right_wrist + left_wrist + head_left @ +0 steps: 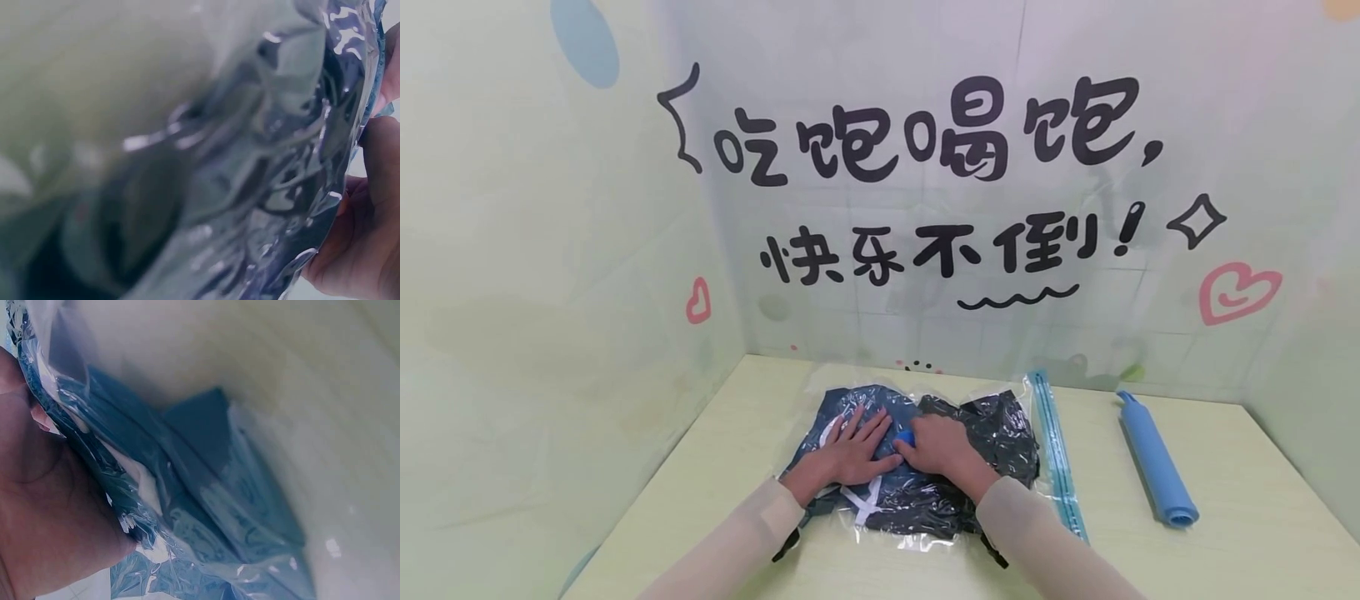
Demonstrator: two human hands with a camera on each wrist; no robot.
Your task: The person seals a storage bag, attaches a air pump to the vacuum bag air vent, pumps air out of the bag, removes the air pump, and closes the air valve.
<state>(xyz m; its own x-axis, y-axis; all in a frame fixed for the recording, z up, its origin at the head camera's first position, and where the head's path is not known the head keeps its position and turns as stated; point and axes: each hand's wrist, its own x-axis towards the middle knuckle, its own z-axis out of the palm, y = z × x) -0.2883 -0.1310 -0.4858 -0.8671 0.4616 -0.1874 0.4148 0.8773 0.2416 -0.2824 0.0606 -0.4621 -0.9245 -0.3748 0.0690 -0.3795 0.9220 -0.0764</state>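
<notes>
A clear plastic vacuum storage bag (925,521) lies on the table with crumpled dark clothes inside. Blue cloth (868,400) fills its left part and black cloth (1000,433) its right. My left hand (853,454) presses flat on the blue side with its fingers spread. Beside it, my right hand (942,443) pinches the blue valve cap (906,437) between thumb and curled fingers. Blue folds in the clear film (206,481) show below the palm in the left wrist view. Wrinkled, shiny film (275,187) fills much of the right wrist view.
A turquoise zip strip (1056,450) runs along the bag's right edge. Farther right, a blue hand pump (1157,462) lies on the pale wooden table (700,500). Printed walls (887,333) enclose the table at the back and both sides.
</notes>
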